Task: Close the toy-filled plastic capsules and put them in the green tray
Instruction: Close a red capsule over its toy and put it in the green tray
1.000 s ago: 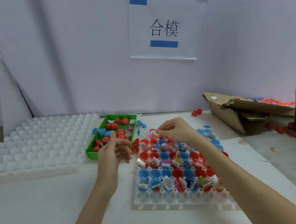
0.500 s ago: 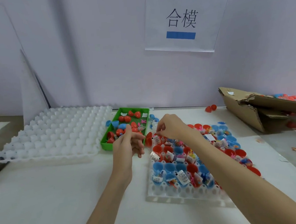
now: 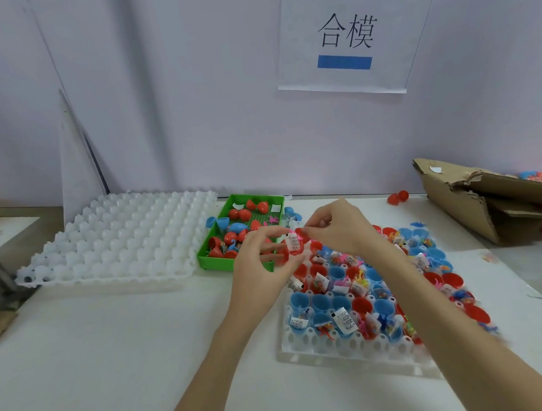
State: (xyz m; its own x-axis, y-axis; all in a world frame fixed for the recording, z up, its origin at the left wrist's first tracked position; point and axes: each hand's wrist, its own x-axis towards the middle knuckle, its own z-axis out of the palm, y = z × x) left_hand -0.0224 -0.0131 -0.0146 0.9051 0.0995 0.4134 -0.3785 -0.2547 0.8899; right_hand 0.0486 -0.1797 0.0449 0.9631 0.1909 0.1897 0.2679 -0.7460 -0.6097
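Over the far left corner of the white plastic holder grid (image 3: 351,357), I have both hands raised just above the surface, working one red plastic capsule (image 3: 293,247) between them. My left hand (image 3: 261,263) curls its fingers round the lower red half, which has a small white printed packet sticking up out of it. My right hand (image 3: 335,226) pinches what looks like the red cap at the capsule's top; motion blur keeps me from telling whether the halves have met.

My worry is that packet. If it stands proud of the rim when I press the cap down, it could get pinched in the seam and the capsule would not snap shut, or it could pop open later. A crooked press could also squirt the half out of my fingers into the open red and blue cups in the grid below.

The green rectangular plastic tray (image 3: 214,259) lies just left of my hands, near the far edge of the surface, already holding several red and blue capsules, some unclosed, with a bare patch towards its far right corner. Left of it a large empty white moulded grid (image 3: 118,241) takes up the far left corner. A torn brown cardboard box (image 3: 462,204) crowds the far right edge. The near left of the surface gives me room to swing.
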